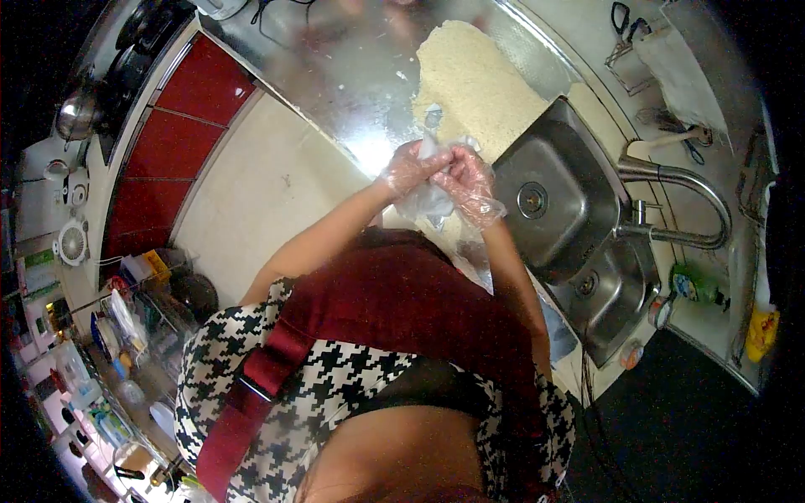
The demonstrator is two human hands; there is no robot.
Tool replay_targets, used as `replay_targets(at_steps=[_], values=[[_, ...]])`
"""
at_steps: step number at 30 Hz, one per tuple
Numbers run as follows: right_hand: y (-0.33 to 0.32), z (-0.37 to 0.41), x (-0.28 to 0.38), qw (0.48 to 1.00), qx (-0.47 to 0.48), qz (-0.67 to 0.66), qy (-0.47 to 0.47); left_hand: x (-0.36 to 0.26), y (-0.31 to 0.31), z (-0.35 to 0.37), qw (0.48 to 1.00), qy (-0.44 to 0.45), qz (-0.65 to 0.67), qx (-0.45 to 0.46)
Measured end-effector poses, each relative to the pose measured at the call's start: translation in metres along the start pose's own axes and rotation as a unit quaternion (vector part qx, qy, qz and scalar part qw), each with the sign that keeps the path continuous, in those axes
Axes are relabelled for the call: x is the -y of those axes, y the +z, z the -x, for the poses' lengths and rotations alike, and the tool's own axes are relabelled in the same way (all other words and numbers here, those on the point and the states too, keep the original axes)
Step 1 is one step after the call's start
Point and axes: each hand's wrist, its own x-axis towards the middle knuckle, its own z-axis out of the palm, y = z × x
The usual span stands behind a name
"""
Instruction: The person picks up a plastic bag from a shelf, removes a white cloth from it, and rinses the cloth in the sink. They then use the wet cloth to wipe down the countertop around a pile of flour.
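Note:
My left hand (408, 168) and my right hand (471, 179) both wear thin clear plastic gloves and meet in front of my apron. Their fingers are bent close together around crumpled, translucent whitish plastic film (429, 203), part of which hangs below them. The fingertips and the film overlap, so details between them are hidden. Just beyond the hands, a cream-coloured speckled mat or board (478, 80) lies on the shiny metal counter (335, 75).
A double steel sink (553, 180) with a curved tap (696, 176) stands right of my hands. Red cabinet doors (197, 92) run along the left. A shelf rack (138, 335) crowded with household items stands lower left.

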Motion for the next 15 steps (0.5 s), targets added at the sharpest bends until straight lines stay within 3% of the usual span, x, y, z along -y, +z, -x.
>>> replay_targets(at_steps=[4,6,8,13,15], values=[[0.006,0.0,0.004,0.998,-0.012,-0.064,0.015,0.012,-0.004,-0.006,0.999,-0.028,0.011,-0.029],[0.005,0.0,0.006,0.997,-0.056,0.047,0.015,0.033,-0.016,-0.012,0.997,-0.034,0.051,-0.05],[0.003,-0.001,0.004,0.997,-0.071,0.03,0.013,0.025,-0.025,-0.005,0.952,-0.032,0.282,0.116],[-0.002,-0.001,0.01,0.997,-0.069,0.016,0.032,0.02,-0.026,0.0,0.978,-0.035,0.174,0.106],[-0.004,-0.004,0.011,0.996,-0.071,0.056,-0.021,0.019,-0.027,-0.002,0.983,-0.049,0.147,0.097]])
